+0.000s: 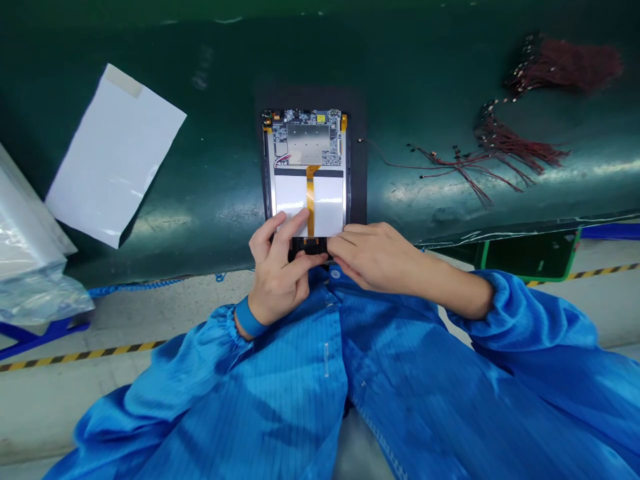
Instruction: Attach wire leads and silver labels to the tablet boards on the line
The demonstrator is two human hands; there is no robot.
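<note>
Likely light, stiff and fragile, the opened tablet (309, 175) suits holding by its side edges (269, 177), the left hand (277, 263) splayed across it, the right hand (373, 257) bunched, its hold unclear.

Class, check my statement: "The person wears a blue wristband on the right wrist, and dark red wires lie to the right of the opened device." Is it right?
Not quite: the wristband is on the wrist of the left hand, as the head view shows. The dark red wires do lie to the right of the opened device.
</note>
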